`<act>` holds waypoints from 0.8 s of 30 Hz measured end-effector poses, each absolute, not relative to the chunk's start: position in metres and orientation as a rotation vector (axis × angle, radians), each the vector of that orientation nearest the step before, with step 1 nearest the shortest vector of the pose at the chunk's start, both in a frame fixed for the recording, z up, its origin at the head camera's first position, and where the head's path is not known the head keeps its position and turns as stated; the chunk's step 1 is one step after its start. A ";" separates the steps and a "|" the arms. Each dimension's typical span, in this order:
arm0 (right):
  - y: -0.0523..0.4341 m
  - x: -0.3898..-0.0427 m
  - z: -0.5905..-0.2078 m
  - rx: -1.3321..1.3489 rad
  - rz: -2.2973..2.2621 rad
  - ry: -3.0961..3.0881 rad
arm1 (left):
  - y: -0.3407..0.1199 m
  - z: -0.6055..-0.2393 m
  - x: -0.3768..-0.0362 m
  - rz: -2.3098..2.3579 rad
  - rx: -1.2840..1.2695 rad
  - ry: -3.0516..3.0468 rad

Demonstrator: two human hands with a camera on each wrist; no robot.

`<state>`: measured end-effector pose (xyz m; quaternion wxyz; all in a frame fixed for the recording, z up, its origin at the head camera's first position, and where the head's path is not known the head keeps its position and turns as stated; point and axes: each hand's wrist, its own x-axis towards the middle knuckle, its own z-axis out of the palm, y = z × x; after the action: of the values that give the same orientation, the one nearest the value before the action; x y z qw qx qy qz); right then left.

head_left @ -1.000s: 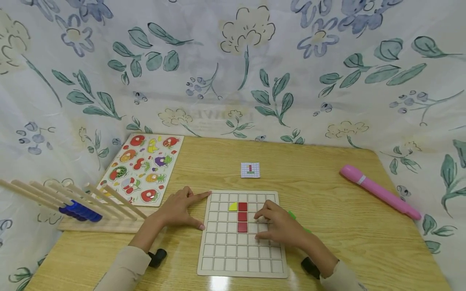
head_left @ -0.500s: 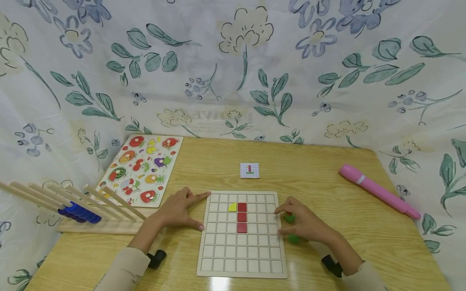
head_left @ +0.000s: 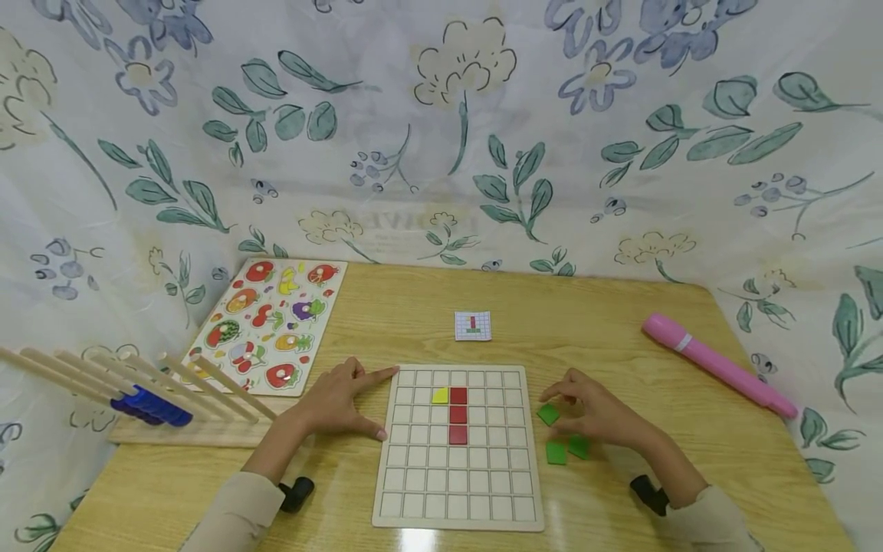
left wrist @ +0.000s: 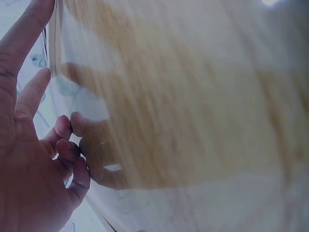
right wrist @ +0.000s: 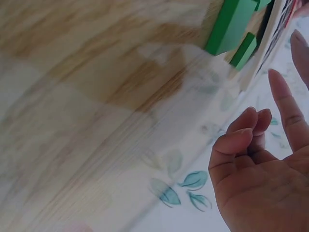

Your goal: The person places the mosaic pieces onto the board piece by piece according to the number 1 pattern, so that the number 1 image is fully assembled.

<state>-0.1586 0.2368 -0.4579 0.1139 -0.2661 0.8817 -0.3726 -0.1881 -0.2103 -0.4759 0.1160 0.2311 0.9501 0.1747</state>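
Note:
A white grid board [head_left: 414, 481] lies on the table. On it, three red square tiles [head_left: 458, 415] form a column, with a yellow piece [head_left: 440, 395] left of the top one. My left hand [head_left: 334, 402] touches the board's left edge with index fingertip and thumb spread apart. Beside the right edge, my right hand [head_left: 596, 414] is over three loose green square tiles [head_left: 556, 453], its thumb and index finger parted around the uppermost one. In the right wrist view nothing is between thumb and index finger, and green tiles [right wrist: 229, 24] lie beyond the hand.
Behind the board lies a small printed grid card [head_left: 472, 326]. A fruit puzzle board [head_left: 265, 330] and a wooden peg stand [head_left: 200, 429] with blue beads are at the left. A pink marker-shaped stick [head_left: 717, 364] lies at the right. A floral curtain [head_left: 441, 153] closes off the back.
My right hand has moved right, from above the board to the green tiles beside it, which now show more fully. My left hand stays at the board's left edge.

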 end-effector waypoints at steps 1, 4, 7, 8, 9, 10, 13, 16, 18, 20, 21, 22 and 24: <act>0.238 -0.159 -0.459 -0.782 -1.091 2.580 | -0.210 -0.476 -0.188 0.510 0.678 2.783; 0.239 -0.161 -0.461 -0.787 -1.087 2.565 | -0.211 -0.477 -0.188 0.509 0.680 2.783; 0.240 -0.163 -0.461 -0.783 -1.085 2.551 | -0.211 -0.477 -0.188 0.513 0.678 2.779; 0.240 -0.163 -0.461 -0.786 -1.085 2.546 | -0.211 -0.477 -0.188 0.516 0.676 2.777; 0.240 -0.163 -0.461 -0.788 -1.086 2.540 | -0.211 -0.476 -0.188 0.518 0.674 2.776; 0.240 -0.164 -0.461 -0.790 -1.080 2.540 | -0.210 -0.476 -0.188 0.519 0.674 2.776; 0.240 -0.163 -0.463 -0.798 -1.050 2.553 | -0.211 -0.476 -0.188 0.516 0.681 2.780; 0.241 -0.163 -0.467 -0.802 -1.008 2.583 | -0.211 -0.477 -0.189 0.511 0.694 2.786; 0.242 -0.162 -0.469 -0.806 -0.988 2.602 | -0.211 -0.478 -0.189 0.508 0.701 2.788; 0.242 -0.161 -0.470 -0.802 -0.972 2.622 | -0.211 -0.478 -0.190 0.505 0.703 2.791; 0.242 -0.161 -0.471 -0.805 -0.967 2.632 | -0.211 -0.478 -0.190 0.504 0.703 2.792; 0.242 -0.161 -0.471 -0.806 -0.965 2.644 | -0.212 -0.478 -0.190 0.503 0.703 2.794; 0.243 -0.161 -0.472 -0.803 -0.956 2.669 | -0.212 -0.478 -0.190 0.504 0.703 2.793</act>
<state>-0.1605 0.2426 -0.4717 0.0973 -0.2711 0.9016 -0.3227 -0.1898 -0.2117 -0.4781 0.1086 0.2389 0.9496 0.1715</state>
